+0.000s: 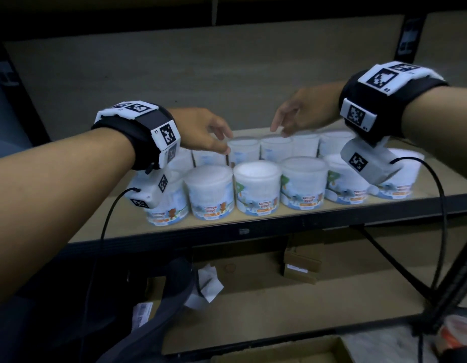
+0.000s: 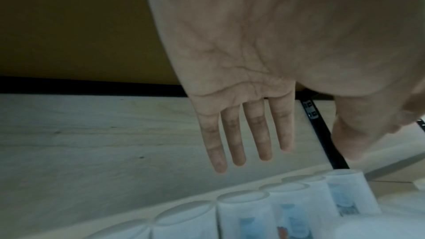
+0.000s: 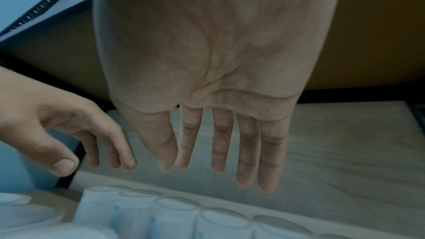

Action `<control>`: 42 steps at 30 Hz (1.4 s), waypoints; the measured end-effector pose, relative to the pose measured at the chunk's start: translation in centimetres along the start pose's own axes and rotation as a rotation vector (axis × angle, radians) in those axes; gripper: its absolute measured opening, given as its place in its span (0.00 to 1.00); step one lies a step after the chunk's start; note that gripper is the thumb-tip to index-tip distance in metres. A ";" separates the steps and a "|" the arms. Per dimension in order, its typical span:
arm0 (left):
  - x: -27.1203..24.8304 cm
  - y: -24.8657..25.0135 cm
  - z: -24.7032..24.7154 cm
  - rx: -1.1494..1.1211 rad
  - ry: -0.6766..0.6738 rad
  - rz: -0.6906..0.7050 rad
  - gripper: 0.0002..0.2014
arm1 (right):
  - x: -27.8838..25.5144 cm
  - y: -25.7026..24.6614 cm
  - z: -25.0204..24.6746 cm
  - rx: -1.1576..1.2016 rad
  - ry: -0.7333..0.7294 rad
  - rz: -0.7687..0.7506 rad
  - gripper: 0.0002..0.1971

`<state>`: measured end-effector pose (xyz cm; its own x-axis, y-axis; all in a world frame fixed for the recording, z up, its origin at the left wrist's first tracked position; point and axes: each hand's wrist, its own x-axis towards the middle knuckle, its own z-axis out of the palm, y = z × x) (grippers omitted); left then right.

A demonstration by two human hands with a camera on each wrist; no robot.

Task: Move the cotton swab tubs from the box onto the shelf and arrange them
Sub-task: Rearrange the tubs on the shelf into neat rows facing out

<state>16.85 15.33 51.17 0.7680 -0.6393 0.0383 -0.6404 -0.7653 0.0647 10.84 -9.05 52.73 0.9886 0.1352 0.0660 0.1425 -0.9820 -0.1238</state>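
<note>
Cotton swab tubs stand upright in two rows on the shelf, touching side by side. Left hand and right hand hover over the back row, fingers straight and loose, holding nothing. Lower shelf has a small cardboard box and crumpled paper.

Dim stockroom, metal shelving (wooden boards), cardboard boxes below

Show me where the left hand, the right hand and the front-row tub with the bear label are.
left hand (image 1: pixel 201 129), head view, back of hand.
right hand (image 1: pixel 305 111), head view, back of hand.
bear-label tub (image 1: pixel 210 195), head view, front wall.
</note>
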 end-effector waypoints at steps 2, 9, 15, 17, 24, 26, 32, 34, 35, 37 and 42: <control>1.4 1.6 -0.2 0.008 0.002 0.033 0.23 | -0.5 1.9 -0.4 0.002 0.000 0.032 0.08; 6.8 7.1 -0.3 0.001 0.019 0.133 0.23 | -1.6 7.6 -1.2 -0.009 0.019 0.128 0.08; 11.3 11.2 -0.4 0.033 0.040 0.180 0.21 | -1.9 11.8 -1.7 -0.071 -0.024 0.244 0.07; 12.9 12.3 -0.6 0.049 0.054 0.184 0.21 | -1.6 13.0 -1.9 -0.094 -0.034 0.283 0.08; 18.9 14.3 0.3 0.090 0.017 0.135 0.21 | 1.1 16.1 -2.1 -0.054 -0.125 0.413 0.16; 20.4 14.4 0.8 0.085 0.016 0.116 0.21 | 2.2 16.8 -1.9 -0.032 -0.162 0.427 0.19; 24.2 14.2 1.8 0.174 -0.021 0.079 0.26 | 5.4 18.5 -1.0 -0.071 -0.177 0.409 0.27; 25.3 14.0 2.1 0.196 -0.034 0.068 0.27 | 6.3 18.9 -0.8 -0.119 -0.174 0.400 0.30; 25.8 13.9 2.2 0.199 -0.041 0.056 0.28 | 6.7 19.1 -0.7 -0.132 -0.177 0.395 0.31; 26.9 13.9 2.6 0.195 -0.056 0.031 0.30 | 7.5 19.5 -0.5 -0.156 -0.188 0.391 0.32; 29.3 14.1 4.2 0.225 -0.113 -0.005 0.36 | 9.0 20.2 0.3 -0.186 -0.210 0.392 0.35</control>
<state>30.28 -14.47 49.01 0.7733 -0.6297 -0.0742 -0.6325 -0.7580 -0.1590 22.62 -27.59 50.49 0.9571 -0.2455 -0.1539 -0.2354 -0.9685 0.0815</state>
